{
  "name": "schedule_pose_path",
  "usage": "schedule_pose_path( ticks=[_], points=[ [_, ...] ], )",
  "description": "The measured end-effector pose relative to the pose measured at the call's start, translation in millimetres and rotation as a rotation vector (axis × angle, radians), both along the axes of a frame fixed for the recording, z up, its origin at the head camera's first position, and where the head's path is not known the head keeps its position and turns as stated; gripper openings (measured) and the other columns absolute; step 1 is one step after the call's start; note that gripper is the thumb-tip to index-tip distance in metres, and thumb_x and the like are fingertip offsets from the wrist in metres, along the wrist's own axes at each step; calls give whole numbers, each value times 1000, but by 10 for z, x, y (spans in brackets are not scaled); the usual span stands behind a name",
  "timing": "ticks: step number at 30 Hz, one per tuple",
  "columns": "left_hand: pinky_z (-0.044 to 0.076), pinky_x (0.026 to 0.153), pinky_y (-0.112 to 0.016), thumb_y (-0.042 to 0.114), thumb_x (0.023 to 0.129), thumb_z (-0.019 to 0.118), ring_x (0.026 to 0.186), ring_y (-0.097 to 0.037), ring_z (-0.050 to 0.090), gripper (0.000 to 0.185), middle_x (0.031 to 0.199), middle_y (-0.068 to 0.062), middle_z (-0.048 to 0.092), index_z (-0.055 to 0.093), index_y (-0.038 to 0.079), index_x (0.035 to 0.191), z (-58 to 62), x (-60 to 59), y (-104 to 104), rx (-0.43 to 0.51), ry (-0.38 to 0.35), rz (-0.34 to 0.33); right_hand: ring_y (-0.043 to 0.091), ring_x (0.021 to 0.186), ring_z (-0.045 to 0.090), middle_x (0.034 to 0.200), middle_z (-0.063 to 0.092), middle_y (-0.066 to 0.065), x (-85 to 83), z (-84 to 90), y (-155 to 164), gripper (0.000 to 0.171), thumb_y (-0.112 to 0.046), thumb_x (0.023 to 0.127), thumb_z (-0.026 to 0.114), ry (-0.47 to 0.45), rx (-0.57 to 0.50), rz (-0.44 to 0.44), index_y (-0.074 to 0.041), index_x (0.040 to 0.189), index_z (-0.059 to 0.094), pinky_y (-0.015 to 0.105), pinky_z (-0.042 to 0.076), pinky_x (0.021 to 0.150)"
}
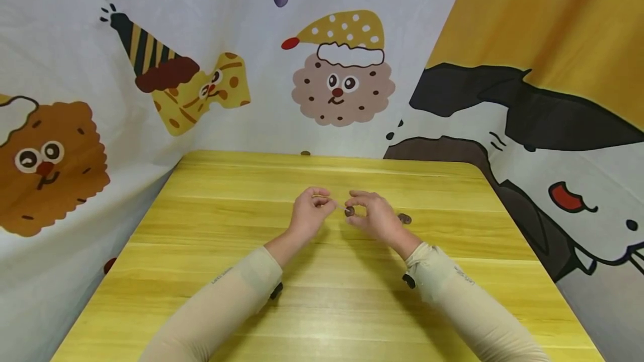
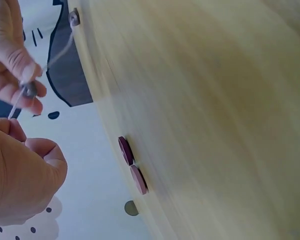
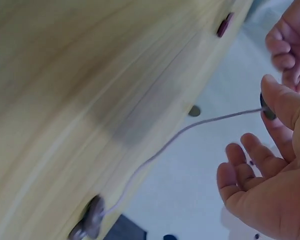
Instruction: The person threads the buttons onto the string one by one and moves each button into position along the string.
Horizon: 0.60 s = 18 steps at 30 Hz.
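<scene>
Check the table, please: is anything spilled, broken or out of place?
Nothing stands out. The right hand pinches a dark button on a thin thread; the left hand holds the thread's end. More buttons lie flat on the yellow table.

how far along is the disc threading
Done: a strung disc seems to sit at the far end of the string. In hand: the right hand pinches a dark disc and the left hand pinches the string. Left: two reddish discs lie loose on the table.

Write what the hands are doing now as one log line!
left hand: pinches thread | right hand: pinches button | two buttons: on table
</scene>
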<state>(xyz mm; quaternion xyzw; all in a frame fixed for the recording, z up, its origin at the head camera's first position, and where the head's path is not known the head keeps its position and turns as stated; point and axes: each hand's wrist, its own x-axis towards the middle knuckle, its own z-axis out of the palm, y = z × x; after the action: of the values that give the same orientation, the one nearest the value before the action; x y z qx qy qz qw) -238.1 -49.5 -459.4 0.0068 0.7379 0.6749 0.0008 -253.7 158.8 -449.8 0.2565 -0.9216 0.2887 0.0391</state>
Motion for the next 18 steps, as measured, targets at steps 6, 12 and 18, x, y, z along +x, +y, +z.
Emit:
schedule_pose_path(
  ticks=[6, 12, 18],
  points=[
    [51, 77, -26, 16, 98, 76, 90, -16, 62, 24, 106, -7, 79, 69, 10, 121, -14, -5, -29, -5, 23, 63, 46, 148, 51, 157, 58, 18, -112, -50, 315, 34, -16, 92, 87, -153, -23, -21, -9, 124, 79, 64, 46, 117],
    [50, 88, -31, 18, 99, 76, 93, -17, 61, 24, 103, -5, 79, 70, 12, 122, -36, -20, -64, 10, 47, 91, 45, 147, 51, 155, 60, 19, -262, -177, 667, 37, -17, 93, 86, -234, 31, -18, -8, 127, 77, 63, 44, 118],
    [50, 85, -29, 17, 99, 75, 91, -16, 60, 23, 104, -5, 77, 71, 12, 121, -24, -32, -77, 24, 61, 133, 48, 145, 52, 155, 59, 23, -361, -285, 924, 37, -17, 93, 85, -246, 86, -39, -7, 128, 77, 64, 44, 118]
  ],
)
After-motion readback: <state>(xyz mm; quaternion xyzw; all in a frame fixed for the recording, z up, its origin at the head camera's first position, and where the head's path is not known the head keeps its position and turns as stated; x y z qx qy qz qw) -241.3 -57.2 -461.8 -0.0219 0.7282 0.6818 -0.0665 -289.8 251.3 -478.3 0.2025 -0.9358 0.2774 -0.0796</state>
